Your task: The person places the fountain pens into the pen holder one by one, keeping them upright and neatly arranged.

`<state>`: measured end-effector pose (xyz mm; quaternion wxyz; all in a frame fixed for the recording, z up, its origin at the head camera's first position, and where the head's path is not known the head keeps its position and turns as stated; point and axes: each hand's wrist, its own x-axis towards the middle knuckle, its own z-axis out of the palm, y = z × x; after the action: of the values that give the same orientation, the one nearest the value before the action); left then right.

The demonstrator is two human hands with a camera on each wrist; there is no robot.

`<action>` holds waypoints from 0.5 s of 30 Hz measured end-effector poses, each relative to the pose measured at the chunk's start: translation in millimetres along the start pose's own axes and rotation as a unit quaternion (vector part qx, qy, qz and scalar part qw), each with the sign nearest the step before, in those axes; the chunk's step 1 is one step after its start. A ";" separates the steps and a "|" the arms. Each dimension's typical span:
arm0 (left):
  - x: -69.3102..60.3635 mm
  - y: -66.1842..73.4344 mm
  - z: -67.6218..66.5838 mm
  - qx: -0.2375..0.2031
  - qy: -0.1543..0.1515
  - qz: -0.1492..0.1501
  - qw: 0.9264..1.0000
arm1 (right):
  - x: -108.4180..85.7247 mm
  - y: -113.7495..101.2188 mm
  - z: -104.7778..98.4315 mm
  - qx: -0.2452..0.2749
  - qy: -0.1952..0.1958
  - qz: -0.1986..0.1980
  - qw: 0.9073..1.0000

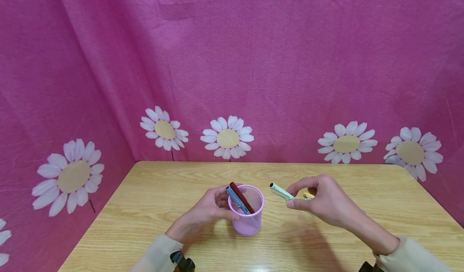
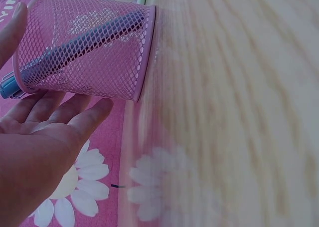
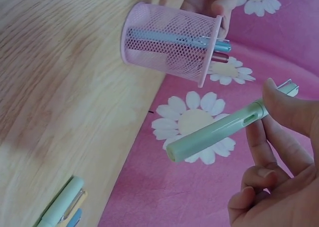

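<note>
My left hand [image 1: 208,211] holds a pink mesh pen cup [image 1: 247,227] upright on the table, fingers at its far left side and thumb near the rim. Inside the cup lean a dark red pen [image 1: 242,198] and a blue pen [image 1: 237,200]. To the right of the cup, my right hand [image 1: 328,201] pinches a light green pen [image 3: 214,132] between thumb and fingers, tilted and off the table. The pen is apart from the cup. Its clip end lies at the thumb in the right wrist view.
Another light green pen [image 3: 62,202], a yellow pen [image 3: 75,207] and a blue pen [image 3: 76,218] lie together on the wooden table [image 1: 203,256]; my right hand mostly hides them in the head view. A pink cloth [image 1: 253,62] with daisies hangs behind the table.
</note>
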<state>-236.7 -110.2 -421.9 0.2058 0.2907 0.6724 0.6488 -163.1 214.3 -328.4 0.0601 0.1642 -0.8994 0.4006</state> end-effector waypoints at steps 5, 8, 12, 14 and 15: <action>0.2 -0.5 0.0 -0.001 0.001 0.001 1.000 | 2.7 -6.0 1.3 0.007 0.006 0.009 1.000; 0.0 -0.6 0.4 -0.006 0.002 0.000 1.000 | 4.6 -9.9 2.9 0.013 0.009 0.014 1.000; 0.1 -0.8 0.6 -0.011 0.003 -0.001 1.000 | 7.6 -15.4 5.6 0.020 0.019 0.010 1.000; 0.2 -0.6 0.8 -0.010 0.003 -0.001 1.000 | 9.4 -18.1 7.1 0.027 0.022 0.009 0.999; 0.3 -0.4 0.8 -0.009 0.003 0.000 1.000 | 10.5 -19.5 8.0 0.031 0.024 0.008 0.999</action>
<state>-236.4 -109.4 -422.3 0.2062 0.2864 0.6671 0.6560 -166.1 193.6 -317.7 0.0734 0.1494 -0.8860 0.4327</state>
